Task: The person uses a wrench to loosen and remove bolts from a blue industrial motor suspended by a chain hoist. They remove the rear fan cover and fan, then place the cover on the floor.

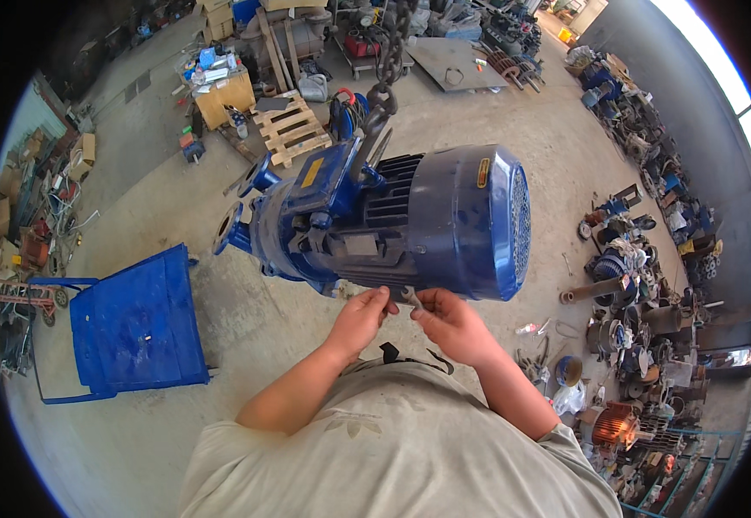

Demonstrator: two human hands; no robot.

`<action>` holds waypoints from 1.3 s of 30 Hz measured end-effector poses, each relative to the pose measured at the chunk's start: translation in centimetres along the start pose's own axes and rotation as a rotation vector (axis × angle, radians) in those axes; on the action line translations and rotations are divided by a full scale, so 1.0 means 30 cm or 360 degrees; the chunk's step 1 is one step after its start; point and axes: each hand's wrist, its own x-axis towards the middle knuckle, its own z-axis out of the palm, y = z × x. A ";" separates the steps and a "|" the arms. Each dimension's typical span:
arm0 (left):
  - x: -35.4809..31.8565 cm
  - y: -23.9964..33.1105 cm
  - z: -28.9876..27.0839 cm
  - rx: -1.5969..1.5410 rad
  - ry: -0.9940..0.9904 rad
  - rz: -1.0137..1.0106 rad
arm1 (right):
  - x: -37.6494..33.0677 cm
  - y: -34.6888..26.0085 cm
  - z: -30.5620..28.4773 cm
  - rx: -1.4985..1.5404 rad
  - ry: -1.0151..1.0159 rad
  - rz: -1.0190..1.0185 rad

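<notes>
A large blue electric motor with a pump end (457,216) hangs in front of me from a hook and chain (384,95). My right hand (455,326) is closed around a small metal wrench (412,298), whose jaw end points up at the motor's near lower edge. Beside it, my left hand (360,321) is closed, thumb and fingers pressed together just under the motor's ribbed side. What the left fingers pinch, if anything, is hidden. Black cooling fins and a terminal box (328,177) show on the motor's upper side.
A blue flat cart (138,324) stands on the concrete floor at left. Beyond the motor lie a wooden pallet (293,129) and a box-topped bench (224,97). Motor parts, including a copper-coloured winding (615,426), crowd the right wall. A metal plate (453,65) lies at the back.
</notes>
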 end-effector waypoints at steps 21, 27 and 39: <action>0.179 0.222 -0.012 0.0255 -0.0227 0.0680 | 0.166 0.090 0.231 0.0530 0.0938 -0.0293; 0.200 0.242 -0.004 0.0247 -0.0256 0.0552 | 0.177 0.065 0.238 0.0286 0.1065 -0.0258; 0.236 0.247 0.003 0.0481 -0.0254 0.0639 | 0.210 0.128 0.231 0.0338 0.0955 -0.0161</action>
